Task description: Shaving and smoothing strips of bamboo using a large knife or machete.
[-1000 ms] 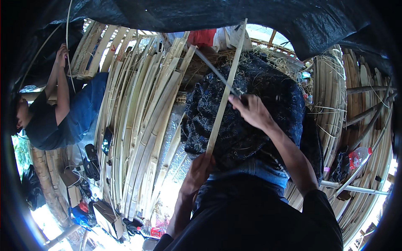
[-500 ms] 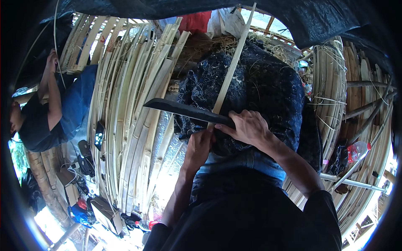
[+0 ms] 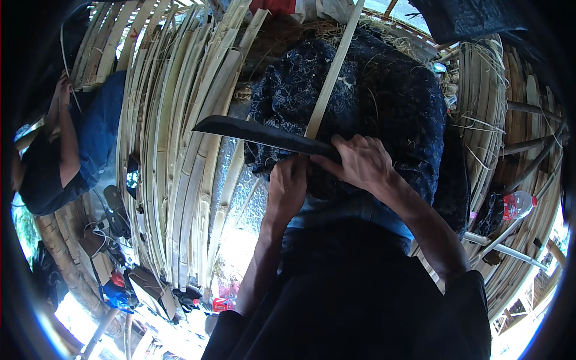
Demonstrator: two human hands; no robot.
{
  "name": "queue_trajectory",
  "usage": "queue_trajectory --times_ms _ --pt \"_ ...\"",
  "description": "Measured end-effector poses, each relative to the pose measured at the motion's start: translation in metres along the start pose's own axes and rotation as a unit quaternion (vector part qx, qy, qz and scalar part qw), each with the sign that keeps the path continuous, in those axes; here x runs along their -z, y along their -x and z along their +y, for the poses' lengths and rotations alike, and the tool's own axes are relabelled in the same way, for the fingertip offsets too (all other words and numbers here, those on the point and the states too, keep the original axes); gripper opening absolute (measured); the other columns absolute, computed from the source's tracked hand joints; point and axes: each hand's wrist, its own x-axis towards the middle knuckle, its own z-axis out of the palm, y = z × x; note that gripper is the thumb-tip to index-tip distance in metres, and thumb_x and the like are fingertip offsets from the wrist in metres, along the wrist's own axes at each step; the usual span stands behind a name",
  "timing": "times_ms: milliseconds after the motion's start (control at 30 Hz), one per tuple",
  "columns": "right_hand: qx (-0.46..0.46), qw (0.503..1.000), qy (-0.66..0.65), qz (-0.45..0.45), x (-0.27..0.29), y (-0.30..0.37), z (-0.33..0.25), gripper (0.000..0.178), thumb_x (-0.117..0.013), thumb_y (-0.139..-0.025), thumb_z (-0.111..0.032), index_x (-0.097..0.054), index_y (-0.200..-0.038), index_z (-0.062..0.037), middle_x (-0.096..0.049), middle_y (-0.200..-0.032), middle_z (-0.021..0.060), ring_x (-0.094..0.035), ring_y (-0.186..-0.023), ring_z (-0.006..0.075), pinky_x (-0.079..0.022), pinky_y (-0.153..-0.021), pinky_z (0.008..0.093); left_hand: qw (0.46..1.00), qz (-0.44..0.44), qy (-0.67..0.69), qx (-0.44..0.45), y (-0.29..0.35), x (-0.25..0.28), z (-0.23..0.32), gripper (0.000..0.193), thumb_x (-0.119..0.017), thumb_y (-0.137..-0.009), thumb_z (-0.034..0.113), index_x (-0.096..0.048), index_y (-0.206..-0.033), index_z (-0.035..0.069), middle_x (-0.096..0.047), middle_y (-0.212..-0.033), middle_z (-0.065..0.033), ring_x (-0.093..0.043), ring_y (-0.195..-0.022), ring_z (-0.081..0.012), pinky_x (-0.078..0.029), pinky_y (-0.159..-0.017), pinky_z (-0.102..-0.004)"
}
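Observation:
My right hand (image 3: 363,162) is closed around the near end of a long, dark-bladed machete (image 3: 258,133), whose tip points left. The blade lies across a pale bamboo strip (image 3: 330,87) that runs away from me over a dark blue patterned cloth (image 3: 402,102) on my lap. My left hand (image 3: 289,183) is closed around the near end of the strip, just below the blade. The grip of the machete is hidden inside my right hand.
Long bamboo slats (image 3: 180,138) stand in rows on the left. A tied bundle of strips (image 3: 480,102) and a clear bottle with a red label (image 3: 519,205) are on the right. Another person (image 3: 54,162) holds a thin strip at far left.
The view has shifted, so the scene sits higher in the picture. Both hands keep their grips, and the blade still crosses the strip close to my left hand.

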Motion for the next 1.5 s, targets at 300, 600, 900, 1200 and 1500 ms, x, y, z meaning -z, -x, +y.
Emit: queue_trajectory --times_ms 300,600,900,1200,1500 --pt "-0.053 0.997 0.035 0.038 -0.006 -0.008 0.003 0.064 -0.061 -0.091 -0.066 -0.066 -0.07 -0.0056 -0.063 -0.054 0.0147 -0.069 -0.05 0.0316 -0.056 -0.045 0.0426 0.978 0.047 -0.072 -0.188 0.024 -0.002 -0.03 0.031 -0.048 -0.108 0.021 -0.058 -0.09 -0.002 -0.053 -0.066 -0.0099 -0.047 -0.057 -0.0166 -0.039 -0.056 -0.0357" --pt "-0.011 1.0 0.011 0.003 -0.003 0.008 -0.003 0.064 -0.06 -0.09 -0.067 -0.068 -0.082 -0.0041 -0.06 -0.055 0.0123 -0.066 -0.05 0.0288 -0.056 -0.049 0.0418 0.996 0.019 -0.038 -0.08 0.029 0.002 -0.027 0.036 -0.046 -0.108 0.023 -0.058 -0.085 -0.002 -0.051 -0.064 -0.0065 -0.043 -0.057 -0.0126 -0.036 -0.055 -0.0342" --pt "-0.043 0.998 0.022 -0.039 0.001 -0.004 0.001 0.068 -0.059 -0.09 -0.069 -0.068 -0.077 -0.0026 -0.065 -0.061 0.0157 -0.071 -0.057 0.0303 -0.059 -0.052 0.0435 0.999 0.01 -0.019 -0.037 0.042 0.004 -0.022 0.038 -0.045 -0.109 0.026 -0.056 -0.084 -0.001 -0.048 -0.062 -0.0057 -0.041 -0.057 -0.0112 -0.034 -0.054 -0.0338" --pt "-0.073 0.995 -0.022 -0.061 -0.001 -0.006 -0.001 0.072 -0.056 -0.089 -0.071 -0.072 -0.076 -0.0022 -0.067 -0.064 0.0176 -0.072 -0.062 0.0351 -0.06 -0.059 0.0488 0.997 -0.013 -0.067 0.047 0.084 0.025 -0.014 0.037 -0.044 -0.108 0.026 -0.057 -0.086 0.0 -0.049 -0.062 -0.008 -0.044 -0.056 -0.0142 -0.036 -0.055 -0.0358" --pt "-0.075 0.997 -0.016 -0.026 -0.011 -0.01 0.003 0.075 -0.055 -0.089 -0.073 -0.069 -0.069 -0.0017 -0.065 -0.06 0.0185 -0.071 -0.06 0.0367 -0.06 -0.057 0.0488 0.99 -0.026 -0.112 0.087 0.159 0.059 -0.025 0.034 -0.043 -0.107 0.024 -0.059 -0.088 -0.001 -0.054 -0.065 -0.0121 -0.05 -0.059 -0.0182 -0.039 -0.056 -0.038"
